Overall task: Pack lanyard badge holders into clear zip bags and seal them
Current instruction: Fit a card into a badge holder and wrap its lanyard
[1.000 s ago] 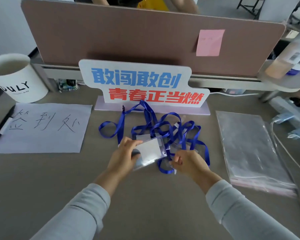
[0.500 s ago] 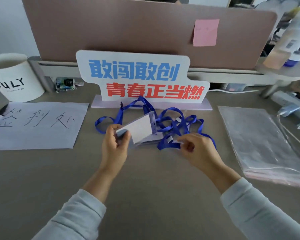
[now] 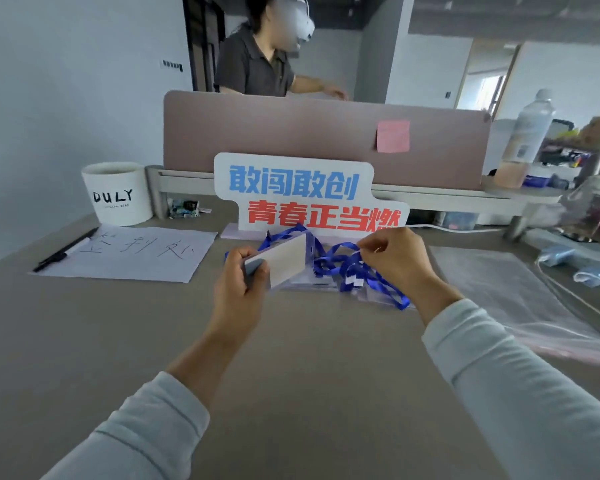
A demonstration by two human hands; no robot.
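My left hand [image 3: 241, 289] grips a clear badge holder [image 3: 284, 259] with a white card in it, lifted and tilted above the desk. Its blue lanyard [image 3: 340, 265] trails right into a tangled heap of blue straps. My right hand [image 3: 394, 258] pinches a strand of that lanyard just in front of the sign. More clear holders [image 3: 312, 284] lie flat under the straps. A stack of clear zip bags [image 3: 510, 292] with pink seal strips lies flat on the desk to the right, untouched.
A standing sign [image 3: 309, 195] with blue and red characters is right behind the pile. A handwritten sheet [image 3: 132, 252] and pen [image 3: 65, 249] lie left, near a white DULY cup [image 3: 118, 194]. Cables, a bottle [image 3: 523, 140] and clutter sit right. A person stands beyond the divider [image 3: 326, 140].
The camera has tilted up, showing the room and a person behind the divider. My left hand keeps the badge holder raised; my right hand has lifted a lanyard strand higher and farther back.
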